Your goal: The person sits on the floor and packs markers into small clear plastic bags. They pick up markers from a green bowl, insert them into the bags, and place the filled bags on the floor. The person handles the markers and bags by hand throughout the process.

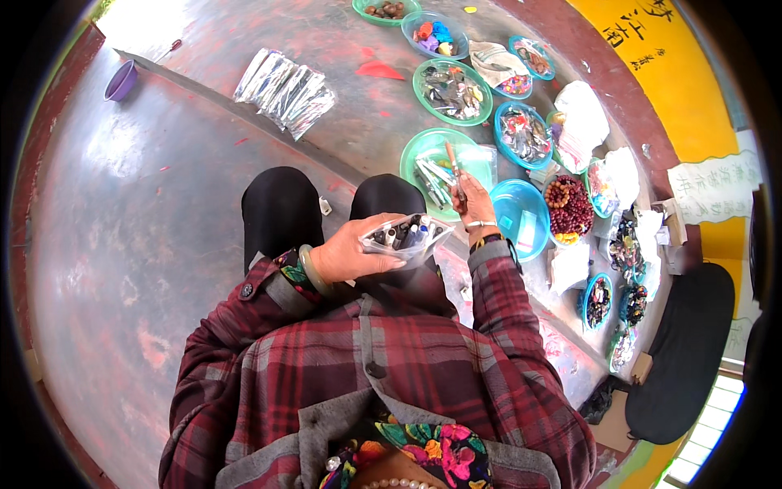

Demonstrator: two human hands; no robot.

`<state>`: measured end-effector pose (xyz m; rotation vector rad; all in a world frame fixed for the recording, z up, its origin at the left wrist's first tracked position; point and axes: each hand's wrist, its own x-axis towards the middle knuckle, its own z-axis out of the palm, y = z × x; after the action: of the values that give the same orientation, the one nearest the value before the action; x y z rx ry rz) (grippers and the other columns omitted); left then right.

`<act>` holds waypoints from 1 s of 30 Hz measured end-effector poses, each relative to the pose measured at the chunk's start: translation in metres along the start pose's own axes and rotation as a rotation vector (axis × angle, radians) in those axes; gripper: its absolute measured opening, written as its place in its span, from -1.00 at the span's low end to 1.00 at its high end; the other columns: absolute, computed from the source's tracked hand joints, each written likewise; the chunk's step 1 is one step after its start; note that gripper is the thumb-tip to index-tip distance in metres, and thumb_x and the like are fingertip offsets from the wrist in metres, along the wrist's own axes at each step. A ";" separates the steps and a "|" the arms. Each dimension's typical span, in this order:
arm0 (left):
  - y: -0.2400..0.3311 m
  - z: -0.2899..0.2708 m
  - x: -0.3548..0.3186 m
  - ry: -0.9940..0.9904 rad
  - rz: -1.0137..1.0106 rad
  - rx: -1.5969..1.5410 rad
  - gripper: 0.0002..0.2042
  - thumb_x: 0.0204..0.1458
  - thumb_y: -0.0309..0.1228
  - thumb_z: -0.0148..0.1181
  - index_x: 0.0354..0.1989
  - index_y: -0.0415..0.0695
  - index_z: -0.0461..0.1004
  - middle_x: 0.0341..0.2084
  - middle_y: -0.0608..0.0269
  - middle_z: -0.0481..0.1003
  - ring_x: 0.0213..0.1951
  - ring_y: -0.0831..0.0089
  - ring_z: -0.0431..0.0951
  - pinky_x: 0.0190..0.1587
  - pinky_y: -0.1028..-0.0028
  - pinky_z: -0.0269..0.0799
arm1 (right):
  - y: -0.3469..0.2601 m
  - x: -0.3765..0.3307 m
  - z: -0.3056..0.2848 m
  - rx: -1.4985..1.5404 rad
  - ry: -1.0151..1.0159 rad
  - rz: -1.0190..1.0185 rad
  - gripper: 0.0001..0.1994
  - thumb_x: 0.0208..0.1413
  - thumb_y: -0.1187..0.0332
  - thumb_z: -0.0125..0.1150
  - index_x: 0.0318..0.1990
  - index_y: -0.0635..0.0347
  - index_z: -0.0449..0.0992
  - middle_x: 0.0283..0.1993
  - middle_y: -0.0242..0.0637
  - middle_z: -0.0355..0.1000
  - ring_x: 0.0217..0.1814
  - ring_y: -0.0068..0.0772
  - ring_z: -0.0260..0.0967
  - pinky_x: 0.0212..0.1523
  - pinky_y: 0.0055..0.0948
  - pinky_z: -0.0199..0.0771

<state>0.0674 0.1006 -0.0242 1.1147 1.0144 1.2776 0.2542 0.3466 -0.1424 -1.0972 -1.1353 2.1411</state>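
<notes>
My left hand (342,254) grips a clear plastic bag (417,253) above my lap, its open top showing several pens (407,231) with dark, white and blue ends. To its right, my right hand (476,202) is closed around a slim orange-brown pen (452,160), which points up and away from me. This hand is at the right edge of a light green basin (417,145) on the floor. Inside the basin lie several white and green pens (433,178) and a clear plastic sleeve (479,163).
Beside the green basin stands a blue basin (503,196). More basins of small goods line the right, including one with dark red beads (570,205). Packs of pens (285,91) lie ahead on the floor; a purple basin (121,81) stands far left. A black stool (684,359) is at right.
</notes>
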 end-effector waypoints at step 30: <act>-0.008 0.002 0.006 -0.135 0.101 -0.108 -0.42 -0.12 -0.48 0.27 0.13 -0.22 0.22 -0.05 0.26 0.37 -0.05 0.57 0.33 0.01 0.50 0.25 | -0.122 -0.187 0.110 -0.207 -0.191 -0.920 -0.77 0.12 0.39 0.05 -0.13 0.35 0.37 -0.28 -0.07 0.44 -0.40 -0.45 0.35 -0.40 -0.50 0.36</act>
<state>0.0709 0.1065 -0.0310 1.1644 0.7886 1.3032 0.2740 0.2307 0.0766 -0.3013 -1.5726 1.4232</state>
